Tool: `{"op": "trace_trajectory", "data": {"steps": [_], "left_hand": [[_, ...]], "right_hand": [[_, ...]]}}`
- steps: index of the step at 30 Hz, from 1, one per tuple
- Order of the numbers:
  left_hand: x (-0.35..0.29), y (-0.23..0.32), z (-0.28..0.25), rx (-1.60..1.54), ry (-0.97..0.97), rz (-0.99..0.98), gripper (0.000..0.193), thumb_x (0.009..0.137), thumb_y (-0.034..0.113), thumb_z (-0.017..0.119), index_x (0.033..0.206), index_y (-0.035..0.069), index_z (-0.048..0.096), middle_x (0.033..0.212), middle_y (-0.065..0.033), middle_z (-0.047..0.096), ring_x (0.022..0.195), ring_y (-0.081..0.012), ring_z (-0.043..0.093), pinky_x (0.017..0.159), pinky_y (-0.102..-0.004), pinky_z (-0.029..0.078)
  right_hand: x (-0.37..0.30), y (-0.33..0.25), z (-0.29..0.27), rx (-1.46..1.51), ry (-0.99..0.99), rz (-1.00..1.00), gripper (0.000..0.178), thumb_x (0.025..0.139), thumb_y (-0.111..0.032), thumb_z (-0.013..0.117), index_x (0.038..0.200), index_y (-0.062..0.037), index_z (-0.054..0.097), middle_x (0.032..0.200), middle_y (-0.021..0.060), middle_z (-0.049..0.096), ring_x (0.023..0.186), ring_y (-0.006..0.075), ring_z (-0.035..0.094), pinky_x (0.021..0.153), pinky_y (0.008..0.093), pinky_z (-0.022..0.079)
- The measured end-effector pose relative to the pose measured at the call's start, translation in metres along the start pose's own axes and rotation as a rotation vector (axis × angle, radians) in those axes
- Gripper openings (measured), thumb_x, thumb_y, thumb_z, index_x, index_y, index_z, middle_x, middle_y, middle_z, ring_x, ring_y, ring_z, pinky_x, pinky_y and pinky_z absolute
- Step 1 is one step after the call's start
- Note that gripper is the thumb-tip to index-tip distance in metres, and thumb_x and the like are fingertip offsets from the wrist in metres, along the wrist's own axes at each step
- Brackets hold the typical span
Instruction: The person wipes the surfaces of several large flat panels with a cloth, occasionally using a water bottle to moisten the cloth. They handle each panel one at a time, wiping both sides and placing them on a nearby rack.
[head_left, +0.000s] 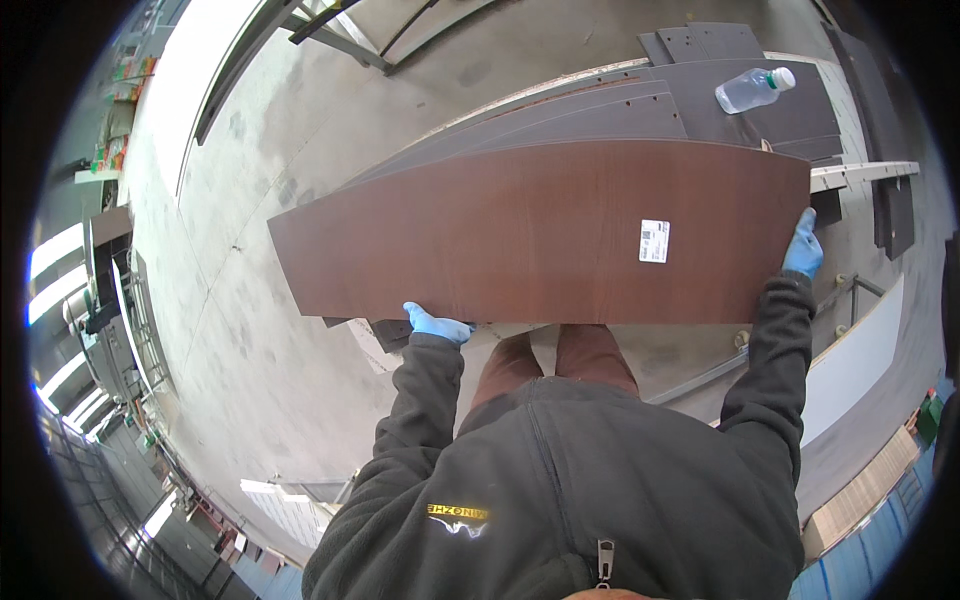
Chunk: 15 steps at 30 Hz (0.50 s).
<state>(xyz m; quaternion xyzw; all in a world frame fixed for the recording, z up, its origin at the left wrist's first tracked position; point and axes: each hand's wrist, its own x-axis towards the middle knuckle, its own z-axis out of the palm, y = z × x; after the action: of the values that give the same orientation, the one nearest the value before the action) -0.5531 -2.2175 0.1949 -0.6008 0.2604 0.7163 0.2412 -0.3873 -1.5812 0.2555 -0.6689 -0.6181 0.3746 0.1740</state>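
Note:
A long brown wood-look panel (480, 240) spans the view in front of my body, with a white label (654, 241) stuck on its right half. My left hand (438, 324), in a blue glove, grips the panel's near long edge left of the middle, thumb on top and the other fingers hidden beneath. At the panel's right end, my right hand (804, 245), gloved in blue too, is closed around the edge near the corner. Its fingertips are partly out of sight under the board.
Behind the panel lie stacked dark grey boards (600, 110), some with drilled holes. A clear plastic bottle (750, 90) with a white cap rests on them. To the right are a white board (855, 360) and a metal frame with wheels (740, 340). Another metal frame (350, 45) stands at the far left.

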Motion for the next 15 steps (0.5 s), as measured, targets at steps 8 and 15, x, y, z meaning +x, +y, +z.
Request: {"op": "trace_trajectory", "data": {"steps": [8,15], "left_hand": [[-0.07,0.031,-0.031,0.217,-0.419,0.322,0.109,0.085,0.096,0.029,0.164,0.021,0.035,0.169,-0.0078,0.034,0.153,-0.0362,0.032,0.124,-0.0636,0.021],[-0.132,0.025,0.014,0.188,-0.709,0.363,0.088,0.093,0.082,0.037,0.149,0.016,0.051,0.149,-0.0101,0.055,0.137,-0.0314,0.048,0.116,-0.0554,0.036]], "right_hand": [[-0.155,0.111,-0.167,-0.237,0.334,-0.136,0.047,0.112,-0.025,0.042,0.152,-0.0006,0.041,0.12,0.018,0.067,0.119,0.0259,0.065,0.105,0.0414,0.053],[-0.291,0.275,-0.277,1.681,-0.485,-0.013,0.098,0.092,-0.078,0.051,0.159,-0.0069,0.04,0.166,0.0149,0.04,0.145,0.0338,0.046,0.127,0.0517,0.029]]}}
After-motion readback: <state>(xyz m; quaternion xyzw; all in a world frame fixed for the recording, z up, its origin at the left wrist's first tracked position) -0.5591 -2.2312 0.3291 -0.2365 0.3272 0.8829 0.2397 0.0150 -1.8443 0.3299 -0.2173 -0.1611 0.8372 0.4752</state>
